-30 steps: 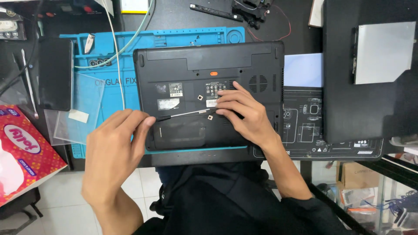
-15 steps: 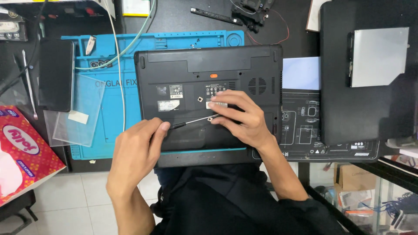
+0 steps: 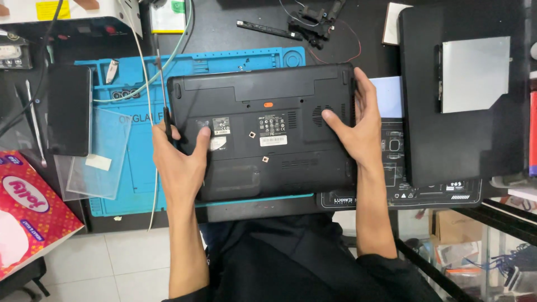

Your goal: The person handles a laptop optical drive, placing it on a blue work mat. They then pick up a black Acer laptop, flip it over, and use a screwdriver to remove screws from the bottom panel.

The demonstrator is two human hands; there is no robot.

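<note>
A black laptop (image 3: 268, 134) lies bottom side up on a blue work mat (image 3: 134, 190). My left hand (image 3: 182, 159) is at the laptop's left edge, with the thumb pressed on its base. Its fingers hold a thin screwdriver (image 3: 163, 95) that points away from me along that edge. My right hand (image 3: 358, 128) grips the laptop's right edge, thumb on the base near the round fan grille and fingers wrapped over the side.
A clear plastic sheet (image 3: 95, 156) and a black slab (image 3: 68, 117) lie left of the mat, with tweezers (image 3: 34, 123) and a red tissue pack (image 3: 28, 212) further left. Another black laptop with a silver panel (image 3: 464, 100) sits at the right. Cables and small parts (image 3: 313, 22) lie at the back.
The screwdriver tip has left the middle of the laptop's base. My left hand moved up to the left edge with the screwdriver, and my right hand moved from the tip to the right edge.
</note>
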